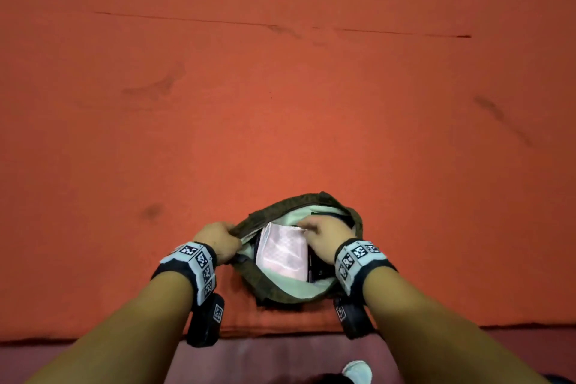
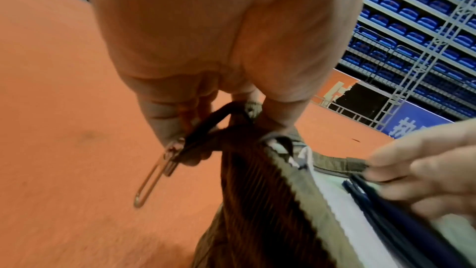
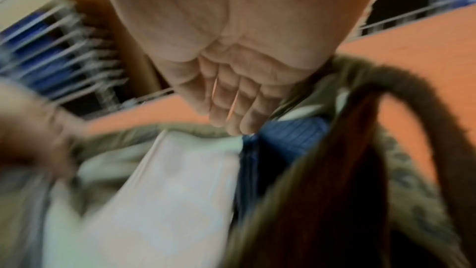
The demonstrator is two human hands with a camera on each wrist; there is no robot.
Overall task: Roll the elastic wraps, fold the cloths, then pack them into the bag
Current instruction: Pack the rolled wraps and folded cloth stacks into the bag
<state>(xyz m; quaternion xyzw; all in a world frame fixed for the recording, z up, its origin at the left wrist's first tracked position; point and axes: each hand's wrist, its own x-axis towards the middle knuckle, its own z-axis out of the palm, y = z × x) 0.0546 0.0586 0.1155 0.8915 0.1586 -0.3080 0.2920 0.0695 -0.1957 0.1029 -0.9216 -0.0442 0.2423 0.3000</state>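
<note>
An olive-brown corduroy bag (image 1: 274, 291) with pale green lining lies open on the orange table near its front edge. Inside it a folded pink-and-white checked cloth (image 1: 282, 251) lies flat, with a dark navy cloth (image 1: 316, 268) against its right side. My left hand (image 1: 218, 238) grips the bag's left rim and holds the mouth open; in the left wrist view the left hand (image 2: 226, 117) pinches the rim (image 2: 296, 180) by a hanging metal zip pull (image 2: 152, 182). My right hand (image 1: 321, 234) reaches into the mouth, its fingers (image 3: 231, 113) straight and together, tips on the navy cloth (image 3: 278, 142). No elastic wraps show.
The orange table cover (image 1: 280, 87) stretches wide around the bag, with its front edge (image 1: 124, 337) just below my wrists. A white shoe (image 1: 357, 371) shows on the floor. Shelves of blue bins (image 2: 412, 27) stand beyond the table.
</note>
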